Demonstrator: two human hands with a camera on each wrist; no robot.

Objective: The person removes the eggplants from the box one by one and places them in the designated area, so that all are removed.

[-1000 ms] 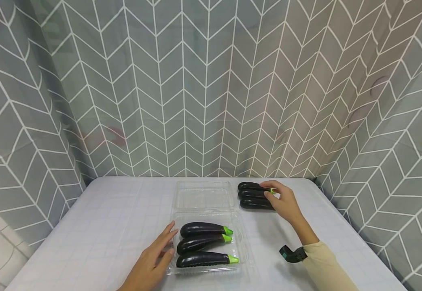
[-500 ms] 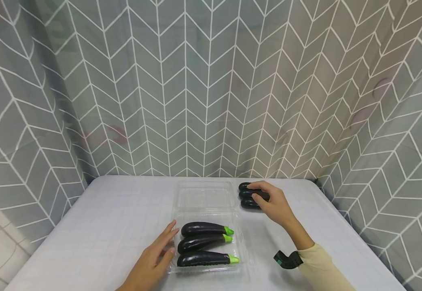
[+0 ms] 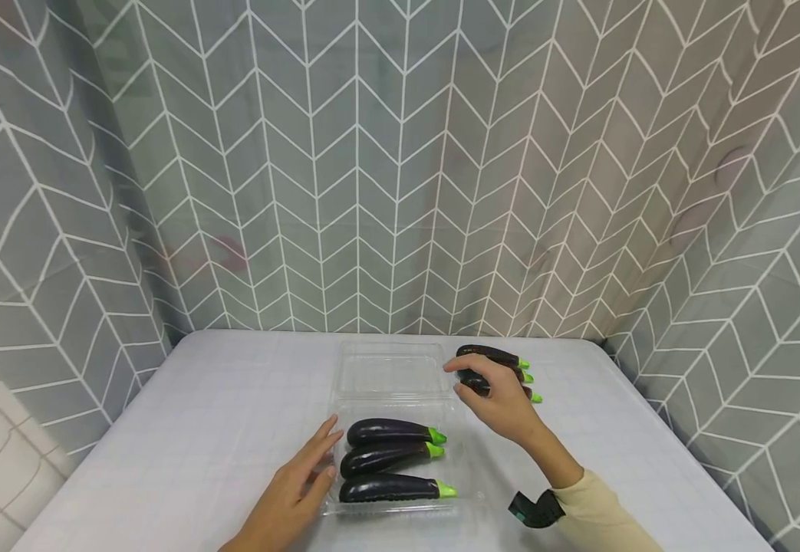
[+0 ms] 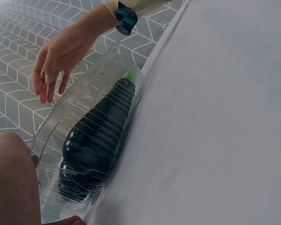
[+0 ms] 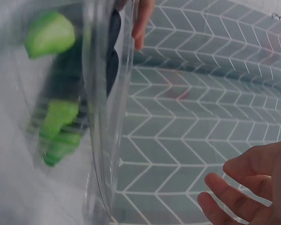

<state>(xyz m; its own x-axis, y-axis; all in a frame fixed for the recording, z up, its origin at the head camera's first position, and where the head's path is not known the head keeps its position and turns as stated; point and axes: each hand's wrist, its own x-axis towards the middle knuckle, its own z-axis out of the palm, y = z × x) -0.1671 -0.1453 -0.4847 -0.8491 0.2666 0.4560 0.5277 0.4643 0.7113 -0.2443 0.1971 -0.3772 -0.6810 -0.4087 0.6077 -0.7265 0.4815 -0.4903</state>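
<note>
Three dark eggplants (image 3: pixel 389 488) with bright green stems lie side by side in an open clear plastic clamshell box (image 3: pixel 400 408). At the box's left side my left hand (image 3: pixel 285 494) rests with its fingers extended along the rim; the left wrist view shows the eggplants (image 4: pixel 100 126) through the ribbed wall. My right hand (image 3: pixel 499 399) hovers between the box and three more eggplants (image 3: pixel 488 353), partly covering them in the head view. Its fingers are loosely bent, and the right wrist view shows the right hand (image 5: pixel 253 187) holding nothing.
The box's hinged lid (image 3: pixel 389 374) lies folded back behind the base. A white cloth (image 3: pixel 234 399) covers the table. Grey patterned curtains (image 3: pixel 386 169) stand along the back and both sides. A dark wrist camera (image 3: pixel 536 509) sticks out from my right wrist.
My right hand has moved left and slightly nearer, from the stem ends of the loose eggplants toward the box. Those eggplants and my left hand have stayed in place.
</note>
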